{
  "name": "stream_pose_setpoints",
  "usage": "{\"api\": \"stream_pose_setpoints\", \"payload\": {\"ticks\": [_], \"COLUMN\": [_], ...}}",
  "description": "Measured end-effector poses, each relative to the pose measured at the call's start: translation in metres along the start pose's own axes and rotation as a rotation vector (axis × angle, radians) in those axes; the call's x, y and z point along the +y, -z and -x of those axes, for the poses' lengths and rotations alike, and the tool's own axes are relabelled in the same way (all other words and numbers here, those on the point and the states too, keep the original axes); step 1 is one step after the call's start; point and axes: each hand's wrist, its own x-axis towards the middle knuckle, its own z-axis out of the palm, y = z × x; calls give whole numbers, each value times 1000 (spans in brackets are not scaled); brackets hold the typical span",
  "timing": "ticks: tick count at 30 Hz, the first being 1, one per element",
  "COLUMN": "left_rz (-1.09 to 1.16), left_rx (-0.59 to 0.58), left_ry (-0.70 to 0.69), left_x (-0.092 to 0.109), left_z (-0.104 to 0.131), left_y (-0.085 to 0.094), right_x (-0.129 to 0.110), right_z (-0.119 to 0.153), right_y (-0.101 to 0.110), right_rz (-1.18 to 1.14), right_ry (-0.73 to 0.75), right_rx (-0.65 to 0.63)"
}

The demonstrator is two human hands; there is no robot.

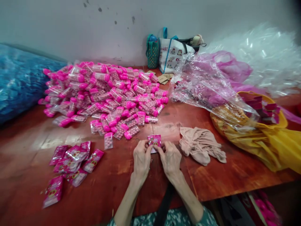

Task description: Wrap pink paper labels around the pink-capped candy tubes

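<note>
Both my hands meet near the table's front middle around a small pink printed packet [154,140]. My left hand [141,157] pinches its left side, and my right hand [171,157] pinches its right side, thumbs on the lower part. Beyond them lies a large heap of clear containers with pink caps and pale pink balls [101,91]. To the left, several filled pink packets [72,158] lie in a loose group, one of them [53,191] nearer the front edge. A crumpled beige cloth [201,144] rests just right of my right hand.
A yellow basket [218,121] with dark pink pieces and clear plastic stands right. Behind are a white bag [171,55], a green holder [152,53] and brown cards [162,79]. Blue plastic [21,81] fills the left, clear plastic [263,59] the back right.
</note>
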Motion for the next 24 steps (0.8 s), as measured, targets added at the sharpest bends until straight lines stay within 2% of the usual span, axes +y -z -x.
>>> {"api": "stream_pose_setpoints", "payload": {"ticks": [9,14,18,21,22,24], "left_rz": [32,58,84,232,322,517], "left_rx": [25,47,109,178,152,-2], "left_ry": [28,59,73,66,76,136], "left_x": [-5,-5,-5,5,10,20], "left_z": [-2,-2,2,3,2,0], "left_y": [-5,-7,-3,3,5,7], "right_x": [6,11,17,15,13,8], "right_z": [-3,-6,-10,-10,-9,-7], "right_y": [0,3,13,22,25,30], "right_rz": [-123,-255,-396,-481,-500,-524], "right_ry": [-55,-138,-186,-173,-163,-138], "right_rx": [15,-3,-95,-203,-236,-291]}}
